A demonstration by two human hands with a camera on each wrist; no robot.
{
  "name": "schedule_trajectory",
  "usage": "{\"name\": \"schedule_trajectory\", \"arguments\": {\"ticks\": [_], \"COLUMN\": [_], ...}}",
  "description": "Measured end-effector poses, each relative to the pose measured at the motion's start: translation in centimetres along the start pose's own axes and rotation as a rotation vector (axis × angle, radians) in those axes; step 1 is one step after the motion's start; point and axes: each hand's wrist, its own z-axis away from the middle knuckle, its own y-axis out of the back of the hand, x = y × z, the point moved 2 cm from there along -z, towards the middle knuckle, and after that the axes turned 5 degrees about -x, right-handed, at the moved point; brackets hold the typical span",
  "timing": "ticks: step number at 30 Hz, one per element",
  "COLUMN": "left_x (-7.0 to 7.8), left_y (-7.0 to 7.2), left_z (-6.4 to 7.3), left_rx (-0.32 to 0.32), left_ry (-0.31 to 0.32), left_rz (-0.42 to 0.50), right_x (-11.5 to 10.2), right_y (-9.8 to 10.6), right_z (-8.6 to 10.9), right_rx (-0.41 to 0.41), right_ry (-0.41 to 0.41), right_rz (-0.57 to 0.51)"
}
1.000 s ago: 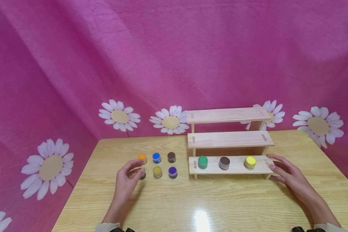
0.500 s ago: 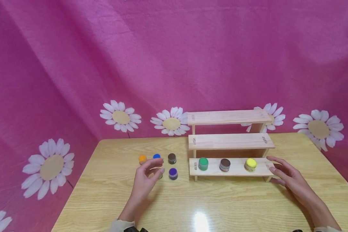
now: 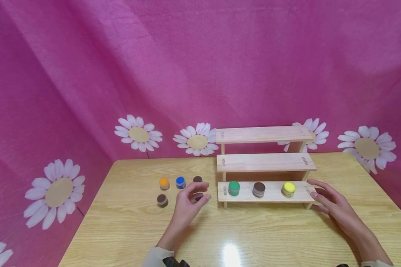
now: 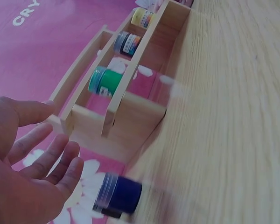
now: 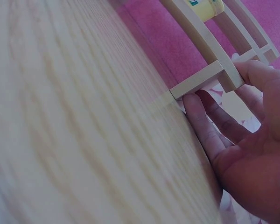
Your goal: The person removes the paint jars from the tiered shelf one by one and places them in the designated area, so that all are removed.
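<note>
My left hand (image 3: 188, 205) hovers over a purple-lidded paint jar (image 3: 198, 199), largely covering it in the head view. In the left wrist view its fingers are spread and hold nothing, with the purple jar (image 4: 119, 193) apart from them. My right hand (image 3: 334, 205) holds the right end of the lowest board of a three-step wooden display stand (image 3: 267, 163), thumb on the board's end and fingers around the side. On that board sit a green jar (image 3: 234, 188), a dark brown jar (image 3: 258, 189) and a yellow jar (image 3: 289, 189).
Left of the stand, an orange jar (image 3: 164, 183), a blue jar (image 3: 180, 182), a brown jar (image 3: 162, 200) and a partly hidden dark jar (image 3: 197, 179) stand on the wooden table (image 3: 127, 230). A pink flowered cloth (image 3: 200, 66) hangs behind.
My left hand has moved right, from the front brown jar past the mustard-yellow jar to the purple one. The mustard-yellow jar is now hidden behind it. My right hand stays at the stand.
</note>
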Motion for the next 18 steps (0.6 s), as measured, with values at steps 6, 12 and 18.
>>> {"name": "schedule_trajectory", "arguments": {"ticks": [6,12,18], "left_x": [0.3,0.3,0.4], "left_y": [-1.8,-3.4,-4.3], "left_z": [-0.7,-1.5,-2.1], "left_rx": [-0.029,-0.034,-0.024], "left_ry": [-0.026,-0.045,-0.066], "left_rz": [-0.004,-0.005,-0.089], "right_x": [0.0,0.1,0.1], "right_y": [0.0,0.0,0.1], "right_z": [0.0,0.1,0.0], "right_rx": [0.0,-0.007,-0.001], "right_ry": [-0.001,0.02,0.012], "right_rz": [-0.015,-0.016,-0.006]}}
